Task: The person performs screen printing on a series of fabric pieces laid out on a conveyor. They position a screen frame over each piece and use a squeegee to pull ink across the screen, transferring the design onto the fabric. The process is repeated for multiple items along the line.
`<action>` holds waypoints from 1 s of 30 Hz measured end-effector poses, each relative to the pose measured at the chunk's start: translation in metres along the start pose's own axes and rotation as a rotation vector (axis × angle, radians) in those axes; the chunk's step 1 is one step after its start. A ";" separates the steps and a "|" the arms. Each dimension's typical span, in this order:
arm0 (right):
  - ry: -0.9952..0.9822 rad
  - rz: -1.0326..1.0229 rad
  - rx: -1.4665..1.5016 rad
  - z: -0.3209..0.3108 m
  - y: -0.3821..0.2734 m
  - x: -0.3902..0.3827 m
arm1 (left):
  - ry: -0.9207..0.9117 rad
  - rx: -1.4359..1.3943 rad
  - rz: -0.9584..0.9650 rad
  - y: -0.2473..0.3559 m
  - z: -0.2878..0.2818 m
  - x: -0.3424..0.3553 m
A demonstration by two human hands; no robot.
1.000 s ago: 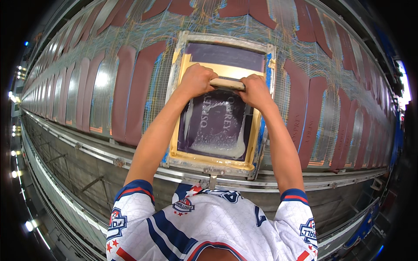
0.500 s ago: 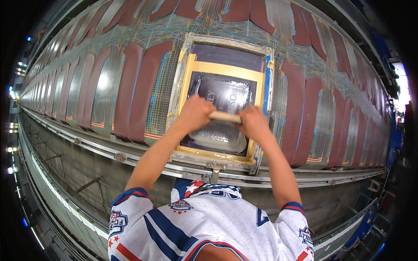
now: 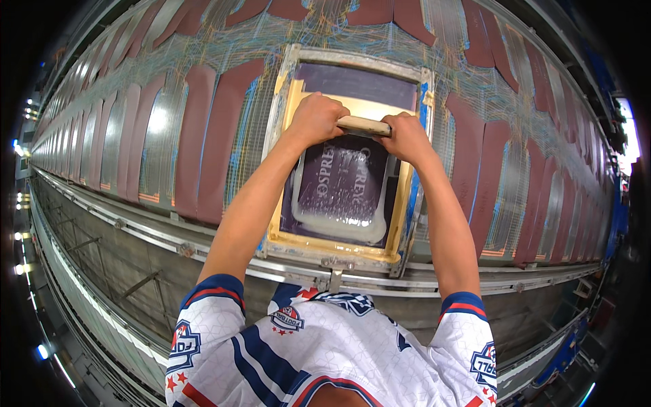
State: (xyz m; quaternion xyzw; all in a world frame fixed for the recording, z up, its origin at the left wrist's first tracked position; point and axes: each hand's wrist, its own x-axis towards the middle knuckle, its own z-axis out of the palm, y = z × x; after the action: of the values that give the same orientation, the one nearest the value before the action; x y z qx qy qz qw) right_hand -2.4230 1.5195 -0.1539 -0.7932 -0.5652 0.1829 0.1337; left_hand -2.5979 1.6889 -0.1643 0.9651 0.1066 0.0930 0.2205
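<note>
Paste point(image 3: 369, 234) lies toward the near end of the frame point(image 3: 366, 62), looking slick. Beyond it sits the bar point(image 3: 363, 125), left hand point(image 3: 317, 120) and right hand point(image 3: 407, 138) closed round its ends. It's probably light and stiff, best held just there. Farther off, panels point(image 3: 407, 22) look thin, likely floppy.

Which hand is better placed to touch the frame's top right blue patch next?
Probably the right hand: it grips the bar's right end, nearer the blue patch; the left hand holds the other end.

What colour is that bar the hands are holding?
The bar is pale tan, best seen in the head view.
</note>
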 end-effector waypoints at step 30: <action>0.779 0.643 0.326 0.054 0.034 -0.138 | 0.077 0.022 0.123 0.033 -0.019 -0.061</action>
State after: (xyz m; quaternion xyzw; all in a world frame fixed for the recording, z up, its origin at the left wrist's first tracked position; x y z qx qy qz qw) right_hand -2.4593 1.3780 -0.1975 -0.9046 -0.1662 -0.0078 0.3926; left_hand -2.6550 1.6522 -0.1408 0.9679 0.0565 0.1423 0.1994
